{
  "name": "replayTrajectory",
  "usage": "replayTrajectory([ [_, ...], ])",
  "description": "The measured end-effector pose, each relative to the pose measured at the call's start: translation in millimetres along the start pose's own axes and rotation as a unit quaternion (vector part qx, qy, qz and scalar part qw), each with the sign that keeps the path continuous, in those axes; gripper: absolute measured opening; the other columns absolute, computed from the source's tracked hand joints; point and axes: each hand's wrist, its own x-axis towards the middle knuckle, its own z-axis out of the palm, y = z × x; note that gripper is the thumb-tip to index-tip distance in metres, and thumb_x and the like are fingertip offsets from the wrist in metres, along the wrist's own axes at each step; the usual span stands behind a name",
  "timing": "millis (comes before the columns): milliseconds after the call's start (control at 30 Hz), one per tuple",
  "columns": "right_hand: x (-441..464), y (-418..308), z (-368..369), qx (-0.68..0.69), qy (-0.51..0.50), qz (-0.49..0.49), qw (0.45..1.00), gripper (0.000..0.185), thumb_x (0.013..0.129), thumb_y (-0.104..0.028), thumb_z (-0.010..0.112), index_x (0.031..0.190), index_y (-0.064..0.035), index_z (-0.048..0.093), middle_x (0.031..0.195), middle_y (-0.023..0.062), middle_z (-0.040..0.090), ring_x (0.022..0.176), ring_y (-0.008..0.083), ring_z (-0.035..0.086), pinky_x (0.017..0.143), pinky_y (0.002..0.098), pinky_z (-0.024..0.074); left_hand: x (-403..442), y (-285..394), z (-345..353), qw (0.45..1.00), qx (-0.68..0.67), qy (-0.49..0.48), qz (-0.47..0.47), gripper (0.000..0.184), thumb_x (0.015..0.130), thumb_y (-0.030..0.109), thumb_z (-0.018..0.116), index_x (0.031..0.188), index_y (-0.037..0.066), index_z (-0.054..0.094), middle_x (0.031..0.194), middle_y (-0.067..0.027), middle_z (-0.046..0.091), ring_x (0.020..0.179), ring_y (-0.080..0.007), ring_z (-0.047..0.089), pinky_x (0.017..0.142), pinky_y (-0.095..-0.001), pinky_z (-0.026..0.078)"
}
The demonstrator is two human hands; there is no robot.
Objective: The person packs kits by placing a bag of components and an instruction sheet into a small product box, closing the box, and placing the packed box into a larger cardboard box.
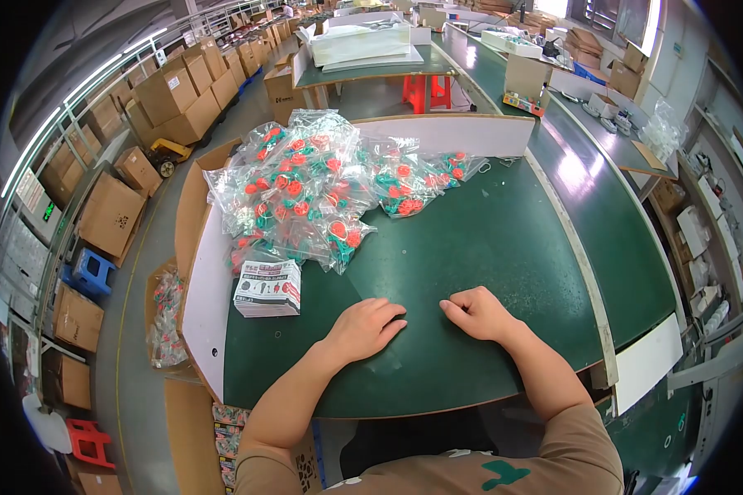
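My left hand (365,328) rests on the green tabletop (470,231), its fingers loosely stretched and slightly bent, with nothing seen in it. A faint clear patch, perhaps thin plastic, shows on the surface beside its thumb. Curled into a loose fist, my right hand (479,314) lies to the right, apart from the left, and plainly holds nothing. Left of my left hand is a stack of printed leaflets (267,289). Behind the leaflets, clear plastic bags (293,186) with red and green pieces are heaped up to the back board.
A white side panel (205,305) and a low back board (462,134) edge the table. An open carton (167,318) with more bags stands at the left. On the right runs a green conveyor-like bench (590,202). Stacked cartons (169,91) line the aisle.
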Motion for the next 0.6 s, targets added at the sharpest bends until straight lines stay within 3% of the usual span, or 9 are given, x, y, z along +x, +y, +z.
replayTrajectory([
  [300, 0.2, 3.5, 1.8, 0.004, 0.001, -0.001, 1.000, 0.041, 0.100, -0.020, 0.062, 0.066, 0.0014, 0.053, 0.055, 0.0105, 0.046, 0.052, 0.0266, 0.034, 0.053, 0.0383, 0.0407, 2.0, 7.1, -3.6, 0.999, -0.015, 0.014, -0.030, 0.021, 0.099, 0.021, 0.069, 0.116, 0.010, 0.072, 0.093, -0.0044, 0.065, 0.081, -0.0242, 0.064, 0.076, -0.0340, 0.053],
  [467, 0.7, 4.4, 2.6, 0.009, 0.003, -0.003, 1.000, 0.041, 0.100, -0.019, 0.062, 0.065, 0.0013, 0.052, 0.055, 0.0102, 0.045, 0.052, 0.0262, 0.034, 0.053, 0.0381, 0.0404, 2.0, 9.9, -8.0, 0.989, -0.053, -0.055, -0.126, 0.020, 0.099, 0.022, 0.069, 0.115, 0.009, 0.073, 0.094, -0.0043, 0.066, 0.082, -0.0243, 0.065, 0.077, -0.0339, 0.054],
  [600, 0.6, 2.9, 2.1, 0.000, 0.004, -0.004, 1.000, 0.041, 0.100, -0.019, 0.062, 0.065, 0.0013, 0.052, 0.055, 0.0100, 0.044, 0.051, 0.0261, 0.034, 0.053, 0.0382, 0.0403, -1.6, -3.3, 1.2, 1.000, -0.009, -0.005, 0.003, 0.022, 0.099, 0.022, 0.069, 0.117, 0.009, 0.072, 0.094, -0.0044, 0.066, 0.083, -0.0243, 0.065, 0.077, -0.0336, 0.054],
])
